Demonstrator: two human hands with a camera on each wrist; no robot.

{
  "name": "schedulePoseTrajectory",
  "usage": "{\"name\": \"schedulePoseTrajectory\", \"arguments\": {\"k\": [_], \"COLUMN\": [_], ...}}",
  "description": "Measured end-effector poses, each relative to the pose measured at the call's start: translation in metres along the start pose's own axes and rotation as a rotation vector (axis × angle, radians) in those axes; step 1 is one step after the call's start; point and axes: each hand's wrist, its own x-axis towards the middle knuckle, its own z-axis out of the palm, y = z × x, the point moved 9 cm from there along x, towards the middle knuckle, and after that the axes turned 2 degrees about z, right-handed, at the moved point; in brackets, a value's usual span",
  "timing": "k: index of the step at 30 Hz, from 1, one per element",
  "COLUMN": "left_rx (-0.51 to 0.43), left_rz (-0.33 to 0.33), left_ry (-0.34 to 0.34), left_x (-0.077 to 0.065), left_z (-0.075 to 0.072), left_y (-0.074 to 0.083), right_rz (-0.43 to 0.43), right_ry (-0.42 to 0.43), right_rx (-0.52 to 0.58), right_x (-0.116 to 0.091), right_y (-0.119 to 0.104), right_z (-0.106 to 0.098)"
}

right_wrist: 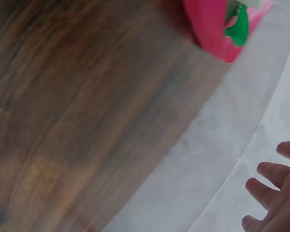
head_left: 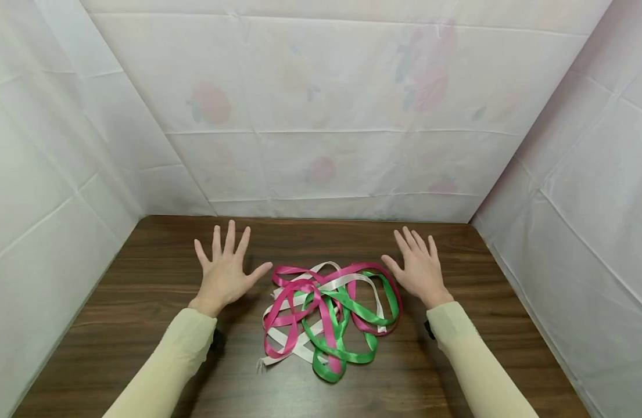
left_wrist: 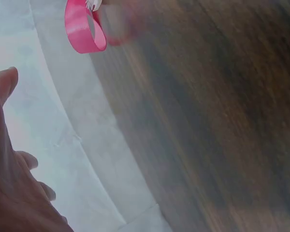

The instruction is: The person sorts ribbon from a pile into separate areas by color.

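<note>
Between my two hands lies a loose tangle of satin ribbons on the table: a pink ribbon (head_left: 328, 325), a green ribbon (head_left: 362, 313) and a white ribbon (head_left: 300, 348) with frayed ends. My left hand (head_left: 225, 278) is to the left of the pile, fingers spread, holding nothing. On the other side, my right hand (head_left: 419, 273) has its fingers extended and is also bare, its thumb close to the pink loop. In the left wrist view a pink ribbon loop (left_wrist: 82, 29) shows at the top; the right wrist view catches pink ribbon (right_wrist: 212, 29) and a bit of green.
The ribbons lie on a dark wood-grain table (head_left: 127, 325) with rounded far corners. White sheeting with faint fruit prints (head_left: 321, 104) hangs behind it, and more white sheeting stands along the left and right sides.
</note>
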Motion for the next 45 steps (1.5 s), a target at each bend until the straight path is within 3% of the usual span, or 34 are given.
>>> {"name": "schedulePoseTrajectory", "arguments": {"k": [7,20,29,45], "left_rx": [0.024,0.054,0.041,-0.041], "left_rz": [0.031,0.084,0.082,0.109], "left_ry": [-0.031,-0.028,-0.054,-0.018], "left_x": [-0.002,-0.010,-0.020,-0.036], "left_z": [0.000,0.001,0.005,0.010], "left_y": [0.007,0.017,0.023,0.031], "right_rz": [-0.051,-0.144,-0.193,-0.265], "right_ry": [0.027,0.067,0.097,0.027], "right_rx": [0.017,0.024,0.034,0.026], "right_x": [0.000,-0.003,-0.006,-0.011], "right_y": [-0.019,-0.056,-0.077,-0.114], "right_z": [-0.010,-0.022,-0.025,-0.010]}}
